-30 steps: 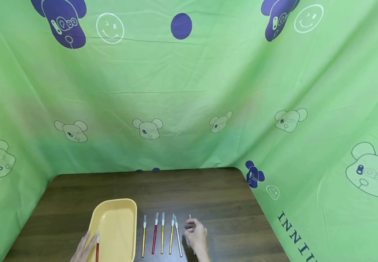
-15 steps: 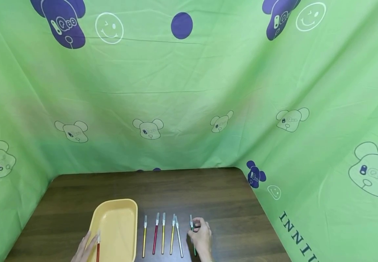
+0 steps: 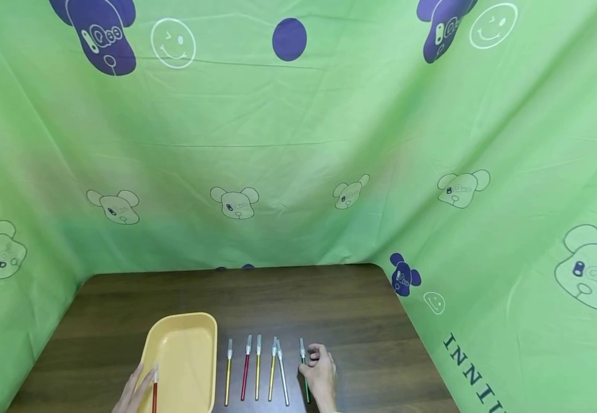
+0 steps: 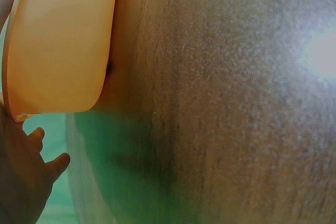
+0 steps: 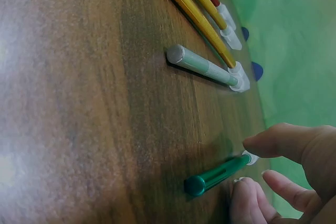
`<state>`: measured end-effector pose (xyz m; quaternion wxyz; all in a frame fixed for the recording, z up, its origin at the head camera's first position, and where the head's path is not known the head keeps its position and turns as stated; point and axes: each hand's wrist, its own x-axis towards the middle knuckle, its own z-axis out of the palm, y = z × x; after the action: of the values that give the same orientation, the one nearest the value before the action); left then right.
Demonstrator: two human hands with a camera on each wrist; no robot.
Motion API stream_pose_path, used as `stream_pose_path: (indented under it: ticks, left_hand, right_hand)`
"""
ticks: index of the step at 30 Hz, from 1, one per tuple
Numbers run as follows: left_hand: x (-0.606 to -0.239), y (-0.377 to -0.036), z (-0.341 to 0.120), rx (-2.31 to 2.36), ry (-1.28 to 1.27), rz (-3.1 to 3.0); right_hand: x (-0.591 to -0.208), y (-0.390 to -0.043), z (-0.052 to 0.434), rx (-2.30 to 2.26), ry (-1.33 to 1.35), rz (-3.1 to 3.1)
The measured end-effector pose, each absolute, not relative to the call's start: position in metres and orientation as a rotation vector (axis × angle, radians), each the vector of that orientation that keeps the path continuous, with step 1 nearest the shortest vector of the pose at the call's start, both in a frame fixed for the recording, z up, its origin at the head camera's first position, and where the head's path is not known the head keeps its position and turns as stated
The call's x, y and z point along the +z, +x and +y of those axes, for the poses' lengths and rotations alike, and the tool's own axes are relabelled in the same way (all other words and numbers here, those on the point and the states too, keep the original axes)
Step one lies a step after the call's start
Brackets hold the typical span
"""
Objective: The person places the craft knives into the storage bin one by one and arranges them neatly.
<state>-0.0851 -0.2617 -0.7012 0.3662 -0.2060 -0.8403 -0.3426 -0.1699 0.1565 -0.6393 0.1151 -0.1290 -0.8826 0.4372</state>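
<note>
Green cloth [image 3: 298, 126] is hung toward twelve o'clock, with dark lettering [image 3: 471, 374] printed at four; a brown tabletop [image 3: 360, 310] is seen toward six.

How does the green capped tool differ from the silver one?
The green tool has a glossy green handle; the silver tool, a duller silver one. The green tool is by the right hand; the silver tool lies away from it, beside a gold tool. Both are slim, with pale caps toward the far side of the table.

right hand [image 3: 320, 376] — shifted rightward | green pen [image 5: 219, 174] — now largely uncovered, earlier mostly hidden
</note>
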Motion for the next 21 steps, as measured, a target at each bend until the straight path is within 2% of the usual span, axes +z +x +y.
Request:
stream_pose_path:
  ticks: [6,21]
  left_hand:
    - [-0.6965,-0.0791,-0.2639,-0.823,-0.445,-2.257]
    - [-0.6965,-0.0808,-0.2585,-0.824,-0.420,-2.207]
  right_hand:
    - [-0.6436,-0.1712,0.1560,1.283,-0.374,-2.587]
    - [-0.6474,-0.1702,0.1534,1.130,-0.331,-2.580]
